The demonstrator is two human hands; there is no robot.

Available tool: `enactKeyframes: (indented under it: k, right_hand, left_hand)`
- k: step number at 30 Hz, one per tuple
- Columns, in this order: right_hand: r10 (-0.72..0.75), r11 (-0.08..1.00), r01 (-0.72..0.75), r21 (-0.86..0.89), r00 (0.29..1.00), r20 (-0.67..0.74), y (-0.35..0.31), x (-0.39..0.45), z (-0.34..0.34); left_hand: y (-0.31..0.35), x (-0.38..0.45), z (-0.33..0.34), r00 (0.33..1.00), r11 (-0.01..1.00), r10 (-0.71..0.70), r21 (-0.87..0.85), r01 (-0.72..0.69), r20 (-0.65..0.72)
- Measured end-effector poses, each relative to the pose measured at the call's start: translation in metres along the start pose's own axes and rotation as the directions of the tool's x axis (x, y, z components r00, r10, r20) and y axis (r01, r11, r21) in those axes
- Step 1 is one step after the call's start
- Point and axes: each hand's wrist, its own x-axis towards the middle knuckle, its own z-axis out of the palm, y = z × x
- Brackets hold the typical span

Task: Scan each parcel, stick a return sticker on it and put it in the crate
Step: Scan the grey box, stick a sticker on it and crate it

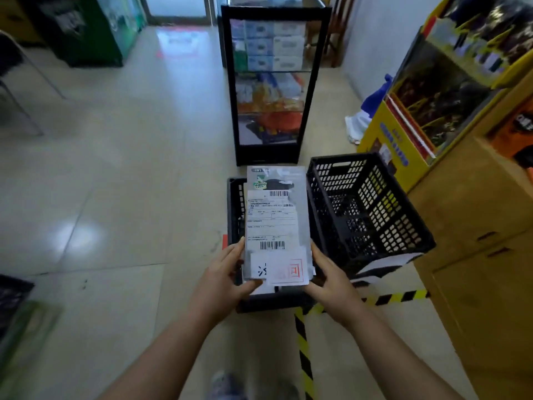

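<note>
A grey flat parcel (300,203) with a white shipping label (271,219) is held upright over a black crate (236,206) on the floor. My left hand (227,272) grips its lower left edge, thumb on the front. My right hand (328,277) holds its lower right edge. A white sticker with a red square mark (288,271) sits on the parcel's bottom end. A second black crate (366,209) stands just to the right, and what it holds is not visible.
A black glass display cabinet (271,82) stands right behind the crates. A yellow display stand (403,134) and a wooden counter (476,255) close off the right side. Yellow-black tape (302,356) runs along the floor. The tiled floor (115,183) spreads out to the left.
</note>
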Motion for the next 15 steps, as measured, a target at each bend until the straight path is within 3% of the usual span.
enactKeyframes:
  k: [7,15]
  right_hand:
    - [0.138,0.99,-0.139,0.02,0.988,0.067,0.037,0.066,0.027]
    - [0.278,0.959,-0.281,0.025,0.957,0.086,0.08,0.115,0.057]
  left_hand:
    - [-0.054,0.044,0.005,0.978,0.977,-0.177,-0.101,0.188,0.107]
    - [-0.116,0.094,0.019,0.935,0.953,-0.251,-0.104,0.284,0.251]
